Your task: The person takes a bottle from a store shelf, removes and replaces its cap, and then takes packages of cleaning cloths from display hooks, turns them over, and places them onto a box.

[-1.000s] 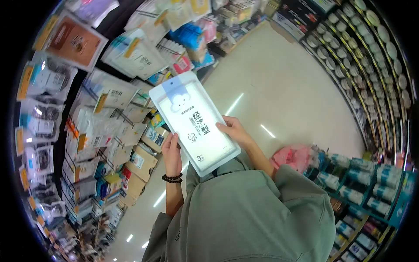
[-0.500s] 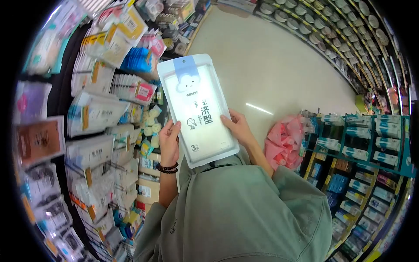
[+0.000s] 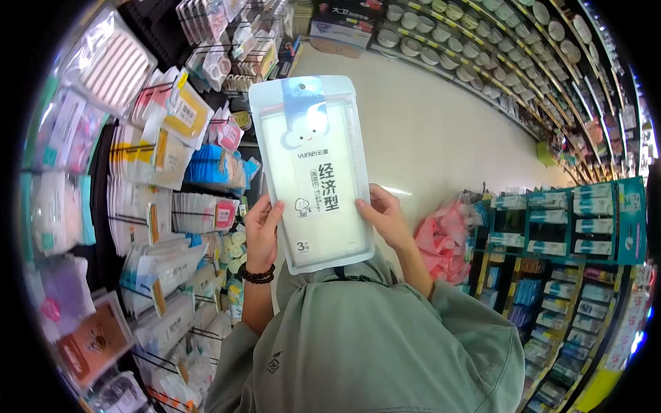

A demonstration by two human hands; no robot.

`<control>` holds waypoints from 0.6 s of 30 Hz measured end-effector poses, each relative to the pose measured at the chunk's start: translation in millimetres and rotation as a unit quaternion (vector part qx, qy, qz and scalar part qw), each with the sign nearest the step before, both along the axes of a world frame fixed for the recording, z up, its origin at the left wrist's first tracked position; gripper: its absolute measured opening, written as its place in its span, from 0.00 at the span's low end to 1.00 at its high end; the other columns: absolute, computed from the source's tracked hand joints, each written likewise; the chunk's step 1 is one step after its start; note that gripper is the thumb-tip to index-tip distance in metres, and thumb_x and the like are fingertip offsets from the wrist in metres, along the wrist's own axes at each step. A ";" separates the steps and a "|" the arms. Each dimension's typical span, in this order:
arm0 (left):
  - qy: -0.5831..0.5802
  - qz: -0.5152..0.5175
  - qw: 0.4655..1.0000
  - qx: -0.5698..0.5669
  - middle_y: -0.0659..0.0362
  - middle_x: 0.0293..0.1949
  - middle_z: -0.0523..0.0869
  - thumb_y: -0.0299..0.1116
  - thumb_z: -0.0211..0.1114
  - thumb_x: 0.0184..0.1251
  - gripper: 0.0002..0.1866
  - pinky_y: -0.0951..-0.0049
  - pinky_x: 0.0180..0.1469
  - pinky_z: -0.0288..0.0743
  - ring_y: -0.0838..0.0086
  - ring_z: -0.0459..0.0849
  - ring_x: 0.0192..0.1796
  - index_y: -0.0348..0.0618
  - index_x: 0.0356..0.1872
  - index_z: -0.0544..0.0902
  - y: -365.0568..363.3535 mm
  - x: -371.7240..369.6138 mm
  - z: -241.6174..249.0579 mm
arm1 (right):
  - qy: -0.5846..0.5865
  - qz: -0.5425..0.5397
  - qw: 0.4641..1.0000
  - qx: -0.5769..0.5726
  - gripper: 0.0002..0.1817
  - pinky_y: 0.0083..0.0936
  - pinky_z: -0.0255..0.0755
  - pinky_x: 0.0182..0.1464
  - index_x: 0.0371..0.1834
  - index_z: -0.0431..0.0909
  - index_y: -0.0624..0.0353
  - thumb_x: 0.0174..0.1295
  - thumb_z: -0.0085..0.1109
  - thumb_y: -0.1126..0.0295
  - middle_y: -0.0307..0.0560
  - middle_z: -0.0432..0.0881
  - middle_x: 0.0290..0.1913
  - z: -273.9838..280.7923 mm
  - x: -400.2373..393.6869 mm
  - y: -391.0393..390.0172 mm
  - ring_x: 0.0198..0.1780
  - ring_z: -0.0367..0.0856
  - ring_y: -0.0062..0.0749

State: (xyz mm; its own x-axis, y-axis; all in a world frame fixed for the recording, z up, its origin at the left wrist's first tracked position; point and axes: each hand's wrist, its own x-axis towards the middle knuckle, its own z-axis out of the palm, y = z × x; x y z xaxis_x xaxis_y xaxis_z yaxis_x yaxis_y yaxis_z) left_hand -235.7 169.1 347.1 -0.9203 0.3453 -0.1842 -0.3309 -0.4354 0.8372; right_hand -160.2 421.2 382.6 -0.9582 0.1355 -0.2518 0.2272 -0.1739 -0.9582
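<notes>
A white, clear-fronted package (image 3: 313, 179) with a blue strip, a smiling cloud and dark printed characters is held upright in front of my body. My left hand (image 3: 261, 230) grips its left edge, thumb on the front and fingers behind. On the right edge, lower down, my right hand (image 3: 387, 217) pinches it the same way. A dark beaded bracelet (image 3: 258, 274) circles my left wrist.
Hanging packets (image 3: 162, 268) crowd the rack close on my left. A pink bag (image 3: 444, 241) lies to the right, beside a teal rack (image 3: 571, 220) of small boxes. Shelves of bowls (image 3: 447, 51) curve along the top right, beyond the pale floor (image 3: 413, 131).
The package has turned slightly more upright and its print looks sharper. The view has shifted, so the racks sit differently around me. Both hands keep hold of the package.
</notes>
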 end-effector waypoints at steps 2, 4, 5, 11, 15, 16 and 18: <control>0.000 -0.007 1.000 -0.002 0.55 0.53 0.87 0.25 0.60 0.77 0.16 0.79 0.55 0.74 0.80 0.83 0.52 0.27 0.61 0.78 3.4 -14.2 3.7 | 0.002 -0.021 1.000 -0.010 0.18 0.26 0.75 0.56 0.61 0.78 0.68 0.72 0.62 0.71 0.45 0.86 0.51 2.9 -8.5 -0.6 0.51 0.83 0.24; 0.008 -0.014 1.000 -0.008 0.55 0.53 0.88 0.25 0.60 0.77 0.16 0.79 0.55 0.74 0.80 0.84 0.52 0.27 0.60 0.79 8.9 -27.3 3.2 | 0.019 -0.043 0.999 -0.005 0.16 0.22 0.76 0.54 0.60 0.78 0.68 0.73 0.60 0.72 0.44 0.86 0.50 -1.5 -16.7 1.9 0.49 0.82 0.20; 0.006 -0.019 1.000 -0.011 0.55 0.53 0.88 0.25 0.60 0.77 0.16 0.79 0.55 0.74 0.80 0.84 0.51 0.27 0.60 0.79 13.2 -33.0 1.5 | 0.023 -0.055 0.998 -0.003 0.15 0.21 0.76 0.53 0.59 0.78 0.68 0.73 0.60 0.73 0.44 0.86 0.49 -3.8 -18.1 4.1 0.48 0.82 0.18; -0.033 -0.078 0.996 -0.026 0.56 0.53 0.88 0.26 0.60 0.77 0.17 0.79 0.55 0.74 0.80 0.84 0.51 0.28 0.61 0.78 54.6 -78.4 -3.3 | 0.012 -0.115 0.992 -0.040 0.13 0.19 0.76 0.50 0.56 0.79 0.68 0.73 0.60 0.73 0.43 0.87 0.47 -12.6 -36.9 33.9 0.46 0.83 0.17; -0.023 -0.136 0.989 -0.046 0.56 0.54 0.87 0.25 0.60 0.76 0.18 0.78 0.57 0.74 0.79 0.83 0.53 0.28 0.63 0.77 88.1 -117.0 -5.5 | 0.016 -0.168 0.983 -0.067 0.14 0.19 0.76 0.51 0.57 0.79 0.68 0.73 0.60 0.73 0.44 0.87 0.48 -26.7 -60.8 60.2 0.46 0.83 0.18; -0.011 -0.143 0.988 -0.056 0.55 0.55 0.86 0.25 0.60 0.76 0.19 0.77 0.58 0.74 0.78 0.83 0.54 0.28 0.63 0.76 98.6 -126.6 -2.1 | 0.013 -0.178 0.980 -0.082 0.15 0.19 0.76 0.51 0.58 0.78 0.69 0.73 0.60 0.73 0.44 0.87 0.48 -29.5 -70.5 68.0 0.47 0.83 0.18; 0.020 -0.151 0.985 -0.075 0.55 0.56 0.86 0.25 0.60 0.76 0.20 0.77 0.60 0.73 0.77 0.82 0.56 0.28 0.65 0.75 119.6 -150.2 2.7 | 0.014 -0.191 0.976 -0.099 0.16 0.20 0.77 0.51 0.59 0.78 0.69 0.73 0.60 0.73 0.45 0.87 0.49 -34.5 -96.6 84.3 0.47 0.83 0.19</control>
